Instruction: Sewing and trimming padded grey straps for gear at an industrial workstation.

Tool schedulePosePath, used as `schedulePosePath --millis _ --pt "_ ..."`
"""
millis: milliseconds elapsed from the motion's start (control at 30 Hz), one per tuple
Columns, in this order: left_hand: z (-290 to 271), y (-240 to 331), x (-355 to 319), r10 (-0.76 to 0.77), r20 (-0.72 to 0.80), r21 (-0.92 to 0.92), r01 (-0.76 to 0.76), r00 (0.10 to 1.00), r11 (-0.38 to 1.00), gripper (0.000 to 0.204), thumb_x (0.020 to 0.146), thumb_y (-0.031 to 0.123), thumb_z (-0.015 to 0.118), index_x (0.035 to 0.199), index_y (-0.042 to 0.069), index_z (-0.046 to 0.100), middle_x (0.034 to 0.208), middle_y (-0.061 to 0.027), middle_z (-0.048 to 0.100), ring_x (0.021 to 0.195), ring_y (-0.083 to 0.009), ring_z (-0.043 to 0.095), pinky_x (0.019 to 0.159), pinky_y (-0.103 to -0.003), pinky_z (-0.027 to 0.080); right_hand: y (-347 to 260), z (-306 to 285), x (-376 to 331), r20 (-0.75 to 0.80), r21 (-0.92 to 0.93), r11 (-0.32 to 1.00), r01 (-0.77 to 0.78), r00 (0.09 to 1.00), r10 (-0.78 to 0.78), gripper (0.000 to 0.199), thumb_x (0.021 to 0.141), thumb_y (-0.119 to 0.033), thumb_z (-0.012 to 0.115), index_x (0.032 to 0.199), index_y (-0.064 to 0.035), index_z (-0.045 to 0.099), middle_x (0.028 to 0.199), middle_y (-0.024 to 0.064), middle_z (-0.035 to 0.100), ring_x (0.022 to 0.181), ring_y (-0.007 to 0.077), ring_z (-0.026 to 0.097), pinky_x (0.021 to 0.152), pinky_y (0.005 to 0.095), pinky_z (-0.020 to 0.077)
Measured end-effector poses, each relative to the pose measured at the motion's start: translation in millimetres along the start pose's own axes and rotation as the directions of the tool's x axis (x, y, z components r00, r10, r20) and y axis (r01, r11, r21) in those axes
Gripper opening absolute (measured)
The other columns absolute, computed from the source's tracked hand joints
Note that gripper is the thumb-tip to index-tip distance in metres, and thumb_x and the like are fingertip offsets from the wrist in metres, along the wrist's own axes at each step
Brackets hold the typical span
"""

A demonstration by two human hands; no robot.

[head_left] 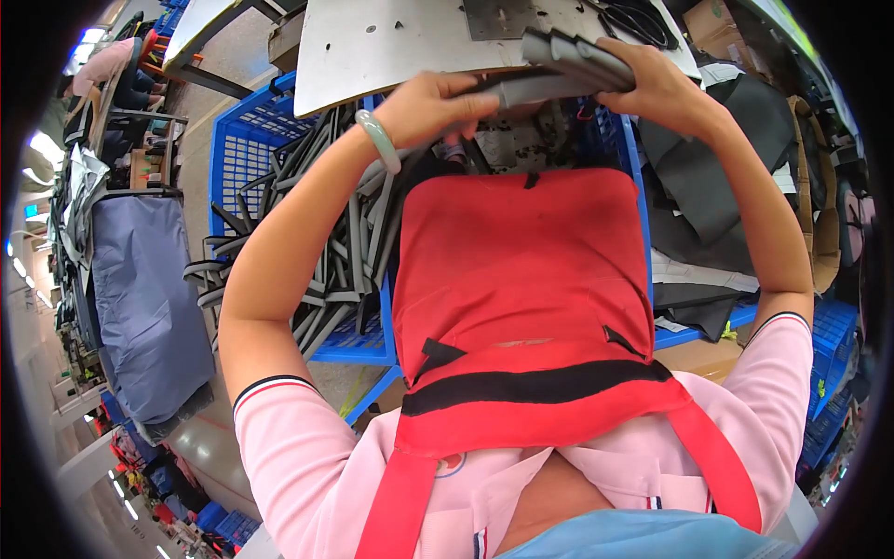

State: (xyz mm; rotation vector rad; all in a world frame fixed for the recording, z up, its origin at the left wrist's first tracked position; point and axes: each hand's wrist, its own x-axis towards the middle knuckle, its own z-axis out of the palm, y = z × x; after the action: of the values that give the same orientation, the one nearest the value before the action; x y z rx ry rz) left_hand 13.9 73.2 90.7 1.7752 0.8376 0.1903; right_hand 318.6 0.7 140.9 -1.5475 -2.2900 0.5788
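At the near edge of the white worktable (400, 56), my right hand (656, 84) grips a small bundle of grey, folded foam-like strips (573, 58), thumb on one side and fingers on the other. My left hand (424, 110), with a pale green bangle at its wrist, is slightly blurred. Its thumb and fingers close at the left end of a grey strip (535, 89) that runs across to the bundle. Below and left of that hand, a blue plastic crate (233, 140) holds many similar grey and black strips (349, 228), loosely heaped.
Black-handled scissors (643, 23) and a metal plate (500, 19) lie on the tabletop. Dark grey sheets (722, 140) are piled at the right, beside a cardboard box (815, 196). A red apron (521, 252) covers my lap. Far left stands a blue-grey covered stack (149, 298).
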Motion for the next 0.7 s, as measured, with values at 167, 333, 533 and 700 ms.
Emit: schedulePosePath --millis 167,333,533,700 --pt "-19 37 21 0.274 -0.362 0.169 -0.227 0.891 0.959 0.030 0.087 0.025 0.068 0.105 0.001 0.069 0.066 0.0006 0.059 0.056 -0.0030 0.049 0.051 -0.019 0.037 3 -23 6 -0.193 -0.062 0.981 -0.182 0.967 0.167 0.072 0.076 -0.027 0.075 0.133 0.0042 0.044 0.107 0.0161 0.062 0.094 0.0193 0.060 0.088 0.0311 0.0460" --pt "-35 58 53 0.236 -0.386 0.145 -0.194 0.892 0.970 0.030 0.086 0.022 0.069 0.106 0.000 0.069 0.067 -0.0003 0.059 0.059 -0.0037 0.050 0.053 -0.019 0.038 6 -54 24 -0.238 -0.032 0.993 -0.112 0.966 0.102 0.061 0.072 -0.030 0.077 0.119 0.0027 0.053 0.099 0.0188 0.064 0.090 0.0251 0.062 0.083 0.0346 0.0472" --pt "-45 66 74 0.125 -0.432 0.016 -0.131 0.893 0.991 0.027 0.086 0.018 0.067 0.106 0.000 0.069 0.069 -0.0004 0.060 0.057 -0.0044 0.049 0.050 -0.019 0.034 7 -61 43 -0.246 -0.122 0.967 -0.224 0.951 0.189 0.058 0.068 -0.036 0.078 0.110 0.0008 0.060 0.098 0.0203 0.066 0.092 0.0300 0.064 0.082 0.0369 0.0477" --pt "-52 61 80 0.164 -0.442 -0.051 -0.207 0.882 0.977 0.022 0.087 0.016 0.065 0.104 0.003 0.070 0.064 0.0002 0.056 0.054 -0.0041 0.047 0.045 -0.018 0.027 17 -65 50 -0.225 -0.068 0.980 -0.185 0.960 0.166 0.057 0.067 -0.036 0.079 0.108 -0.0010 0.062 0.095 0.0187 0.067 0.090 0.0274 0.064 0.081 0.0366 0.0479"
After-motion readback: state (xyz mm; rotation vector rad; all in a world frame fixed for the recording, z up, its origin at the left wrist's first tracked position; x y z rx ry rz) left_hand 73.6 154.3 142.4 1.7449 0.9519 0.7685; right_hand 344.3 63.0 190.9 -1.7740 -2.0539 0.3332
